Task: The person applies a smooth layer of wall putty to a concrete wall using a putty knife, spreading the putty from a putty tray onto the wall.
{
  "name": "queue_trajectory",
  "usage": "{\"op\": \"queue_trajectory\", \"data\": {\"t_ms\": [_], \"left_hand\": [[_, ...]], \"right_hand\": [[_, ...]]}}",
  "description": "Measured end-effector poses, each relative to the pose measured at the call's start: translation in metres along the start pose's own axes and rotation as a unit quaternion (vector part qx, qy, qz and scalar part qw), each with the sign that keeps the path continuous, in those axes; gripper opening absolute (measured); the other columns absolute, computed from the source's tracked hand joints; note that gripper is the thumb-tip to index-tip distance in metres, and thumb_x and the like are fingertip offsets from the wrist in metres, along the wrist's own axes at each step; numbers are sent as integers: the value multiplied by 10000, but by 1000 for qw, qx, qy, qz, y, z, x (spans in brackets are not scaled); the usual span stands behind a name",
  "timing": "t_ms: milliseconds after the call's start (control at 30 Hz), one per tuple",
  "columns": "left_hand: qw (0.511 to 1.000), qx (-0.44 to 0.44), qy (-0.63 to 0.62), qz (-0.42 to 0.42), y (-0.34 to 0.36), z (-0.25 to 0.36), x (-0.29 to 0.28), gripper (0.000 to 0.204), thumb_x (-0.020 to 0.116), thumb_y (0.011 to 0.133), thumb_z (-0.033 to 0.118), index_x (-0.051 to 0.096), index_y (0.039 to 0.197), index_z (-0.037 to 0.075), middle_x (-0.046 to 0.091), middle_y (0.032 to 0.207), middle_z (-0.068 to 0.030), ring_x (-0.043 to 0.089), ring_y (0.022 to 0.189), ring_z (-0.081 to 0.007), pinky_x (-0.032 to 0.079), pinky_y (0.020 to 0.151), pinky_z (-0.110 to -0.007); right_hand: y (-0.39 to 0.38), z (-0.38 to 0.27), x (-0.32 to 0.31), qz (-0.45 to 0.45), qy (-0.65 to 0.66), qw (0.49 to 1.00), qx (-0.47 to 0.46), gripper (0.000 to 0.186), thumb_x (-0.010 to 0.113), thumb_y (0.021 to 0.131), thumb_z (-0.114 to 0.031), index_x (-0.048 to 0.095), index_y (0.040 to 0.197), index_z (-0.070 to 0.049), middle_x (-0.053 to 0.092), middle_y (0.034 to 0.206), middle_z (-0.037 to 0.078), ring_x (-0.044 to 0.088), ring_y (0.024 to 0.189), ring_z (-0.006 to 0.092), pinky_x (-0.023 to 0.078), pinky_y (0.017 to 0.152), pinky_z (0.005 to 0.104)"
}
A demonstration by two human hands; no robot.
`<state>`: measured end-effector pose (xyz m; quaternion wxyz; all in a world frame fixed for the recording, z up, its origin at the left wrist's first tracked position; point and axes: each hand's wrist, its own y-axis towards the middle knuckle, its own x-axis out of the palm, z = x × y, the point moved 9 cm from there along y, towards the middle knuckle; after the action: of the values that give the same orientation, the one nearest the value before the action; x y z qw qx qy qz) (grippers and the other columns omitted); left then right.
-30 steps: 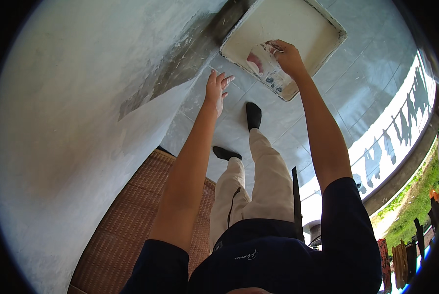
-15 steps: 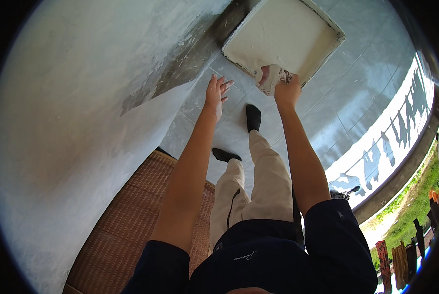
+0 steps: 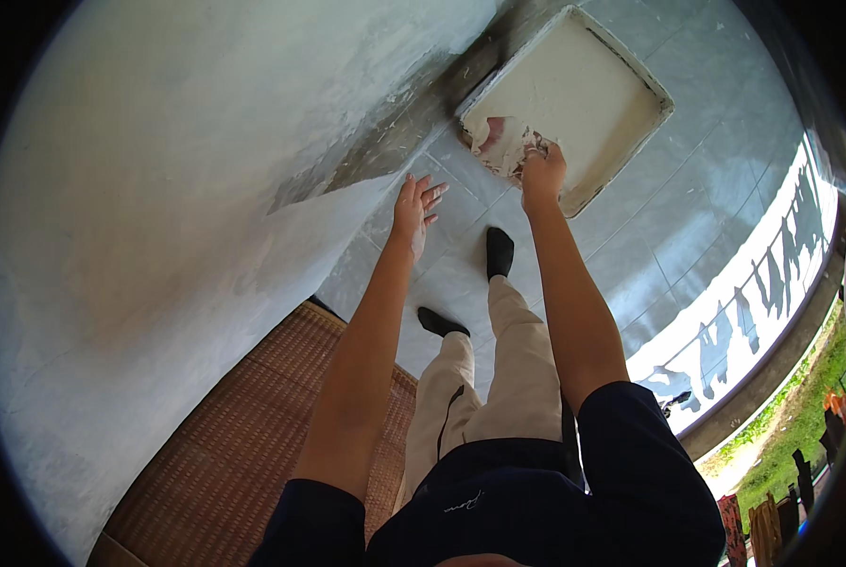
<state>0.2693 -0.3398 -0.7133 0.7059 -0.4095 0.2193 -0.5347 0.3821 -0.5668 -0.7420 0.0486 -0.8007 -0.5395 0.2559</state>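
My right hand (image 3: 542,177) is closed round a flat scraper (image 3: 500,148), smeared with pale wet plaster and showing a reddish patch. The scraper lies over the near left edge of a shallow square tray (image 3: 621,159), which holds a wide layer of cream plaster (image 3: 579,85). My hand hides the scraper's grip and part of the tray's near rim. To the left, my left hand (image 3: 416,210) hovers above the floor beside the wall, empty, its fingers spread and flecked with white.
A pale plastered wall (image 3: 187,180) fills the left, with a darker rough band (image 3: 371,142) low down. Grey tiles (image 3: 669,203) cover the floor under my black-socked feet. A brown woven mat (image 3: 224,444) lies lower left. Sunlit floor, a curb and grass (image 3: 773,463) are at right.
My right hand has moved the scraper leftward, further over the tray's near left part. The left hand stays spread. The whole view has shifted slightly, so the tray sits lower in it.
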Motion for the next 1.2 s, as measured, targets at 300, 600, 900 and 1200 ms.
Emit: {"op": "queue_trajectory", "data": {"t_ms": [300,600,900,1200], "left_hand": [[993,117,-8,20,-79,81,-52,712,256,955,599,327,1452,95,506,1385,-93,415,1258,-226,240,1036,-417],[959,282,-22,-7,-211,187,-101,662,275,972,551,336,1455,102,489,1403,-81,416,1269,-218,265,1036,-386],[901,417,105,62,-349,250,-173,594,318,974,504,382,1430,128,488,1409,-56,386,1305,-182,245,1048,-377],[868,488,72,54,-470,272,-226,530,392,965,430,439,1380,104,535,1357,-71,447,1256,-172,300,1018,-338]], "right_hand": [[-88,-108,42,-275,379,877,106,223,494,877,-16,513,1099,-4,626,1012,119,659,863,243,552,761,432],[-206,-271,61,-405,508,759,43,279,443,842,46,473,1111,-23,604,1079,141,634,959,255,544,799,407],[-339,-395,51,-463,541,700,-47,267,416,852,62,409,1114,11,557,1145,186,609,1033,289,536,886,464],[-457,-453,48,-527,549,645,-72,375,391,818,28,479,1183,37,575,1127,158,602,989,251,512,850,380]]}}
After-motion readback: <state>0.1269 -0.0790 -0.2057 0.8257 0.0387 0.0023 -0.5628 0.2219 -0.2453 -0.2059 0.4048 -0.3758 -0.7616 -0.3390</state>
